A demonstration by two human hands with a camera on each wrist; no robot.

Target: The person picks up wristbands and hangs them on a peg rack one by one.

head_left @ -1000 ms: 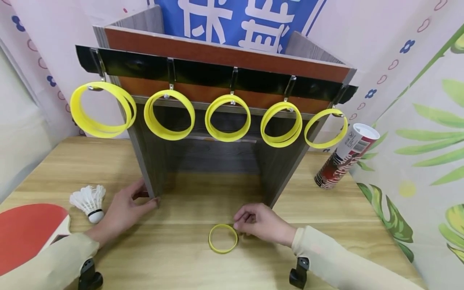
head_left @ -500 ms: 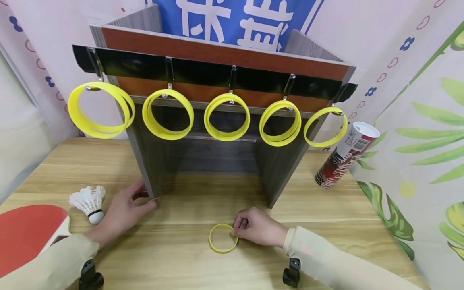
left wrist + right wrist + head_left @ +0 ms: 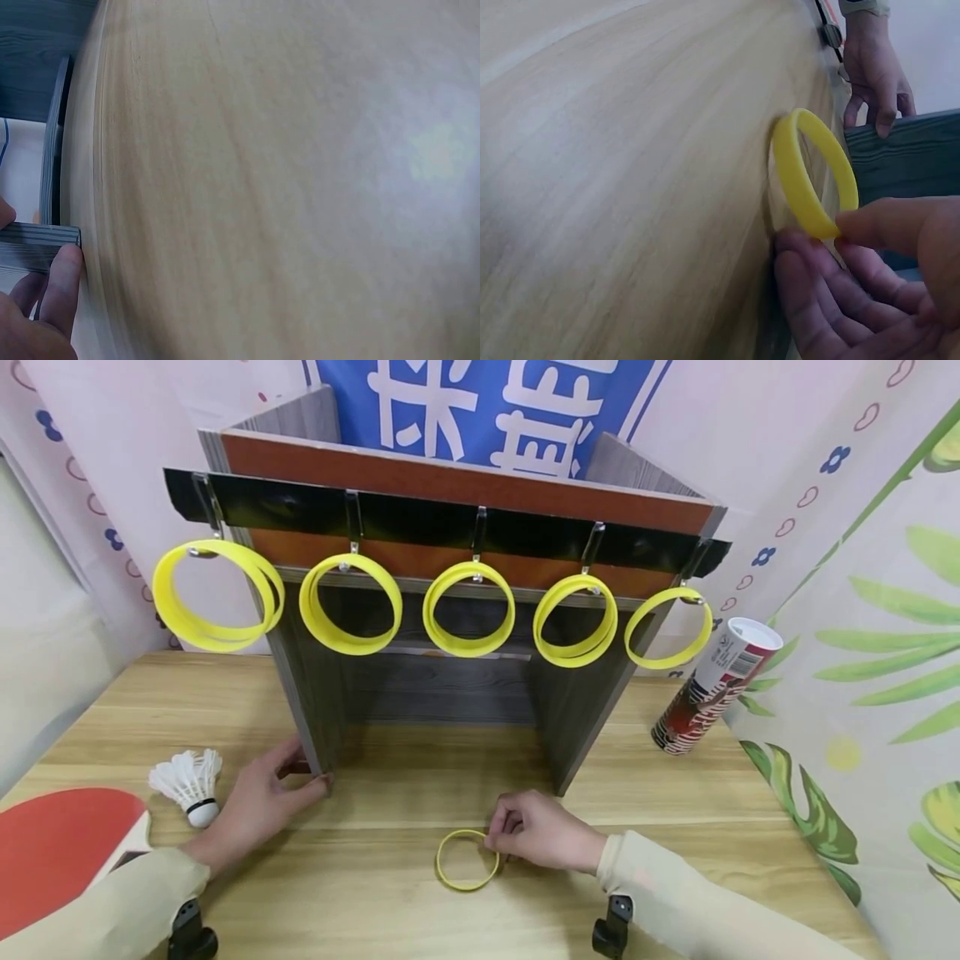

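A thin yellow ring (image 3: 439,860) is at the front middle of the wooden table, seen also as a yellow band (image 3: 796,187) in the right wrist view. My right hand (image 3: 547,831) pinches its right side between thumb and fingertips. My left hand (image 3: 258,793) grips the front lower edge of the grey wooden stand's left side panel (image 3: 303,693); the left wrist view shows a fingertip on the panel's end (image 3: 41,236). Above, more yellow rings, such as the middle ring (image 3: 468,651), hang from metal hooks on the black strip (image 3: 420,525) across the stand's front.
Left of my left hand lie a white shuttlecock (image 3: 187,783) and a red table tennis bat (image 3: 60,852). A printed cardboard tube (image 3: 712,693) stands at the right of the stand. Patterned cloth hangs behind the table and along its right side.
My right hand has moved slightly left onto the yellow ring's edge and now pinches it. My left hand has stayed on the stand's panel. The head view has shifted a little.
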